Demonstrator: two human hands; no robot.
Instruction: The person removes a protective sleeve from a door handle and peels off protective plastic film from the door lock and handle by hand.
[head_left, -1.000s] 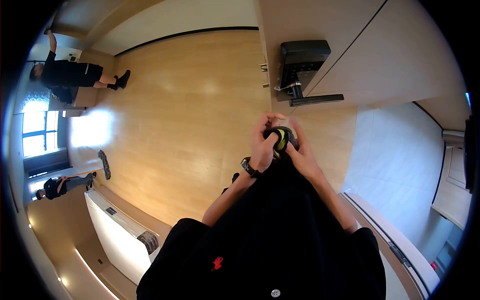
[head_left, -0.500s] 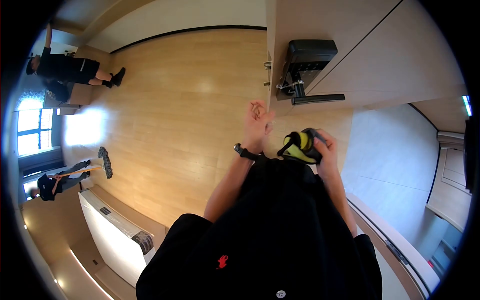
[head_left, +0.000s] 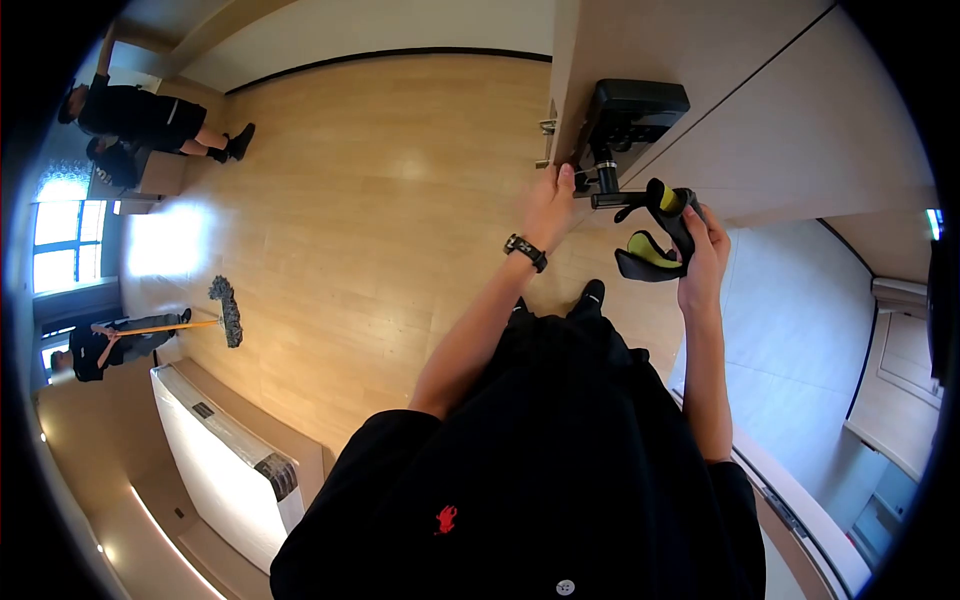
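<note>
My right hand (head_left: pixel 706 262) grips a black padded strap with a lime-green lining (head_left: pixel 678 225), curled into loops. The strap hangs just in front of the black door handle (head_left: pixel 615 201) and overlaps its outer end in view. My left hand (head_left: pixel 551 208), with a black watch on its wrist, is beside the handle's base at the door edge. Its thumb points up and its fingers are bent, partly hidden; what they pinch is too small to make out. A black electronic lock (head_left: pixel 636 112) with a keypad is fixed to the beige door (head_left: pixel 735 130).
Wood floor (head_left: pixel 380 210) stretches to the left, and pale grey flooring (head_left: pixel 775 310) lies to the right. One person (head_left: pixel 145 115) stands at the upper left. Another person (head_left: pixel 90 352) holds a mop (head_left: pixel 228 312). A plastic-wrapped mattress (head_left: pixel 215 450) rests at the lower left.
My left hand has moved up to the door edge by the handle. My right hand has raised the strap toward the handle, and its loops have opened out. My feet now show.
</note>
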